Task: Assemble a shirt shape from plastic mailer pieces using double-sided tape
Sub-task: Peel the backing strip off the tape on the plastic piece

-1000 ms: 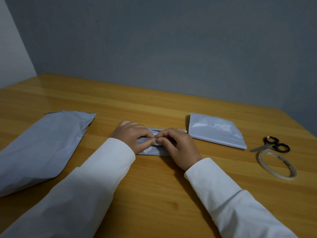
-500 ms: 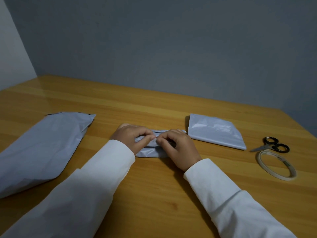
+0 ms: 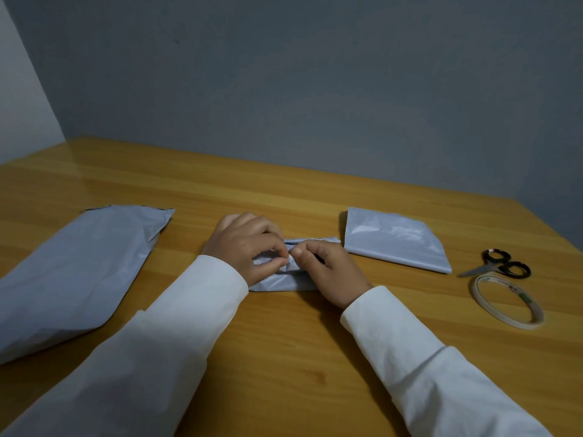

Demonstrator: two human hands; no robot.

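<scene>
Small folded mailer piece [image 3: 285,280] flat on the wooden table [image 3: 284,357], long axis left to right, tucked directly under both hands at the middle of the near edge of the work area. Left hand [image 3: 244,252] over its left half, right hand [image 3: 328,272] over its right half, neither nearer than the other; thumbs and forefingers meeting at one spot on the piece's upper face. Pinched between them, a tiny white scrap [image 3: 289,257], probably the backing or end of a tape strip, though too small here to say for certain. Both grips closed tight on that scrap, remaining fingers curled and resting on the plastic.

Second folded piece [image 3: 394,239] just beside the right end of the small one, almost touching, long side angled down to the right. Large mailer body [image 3: 75,269] well apart on the left, long axis running from near left to far right. Tape roll [image 3: 508,302] and scissors [image 3: 495,263] far right, next to each other, on the right hand's side.

Likely next: peel along the piece's long axis, then carry it sideways to the body on the left.
</scene>
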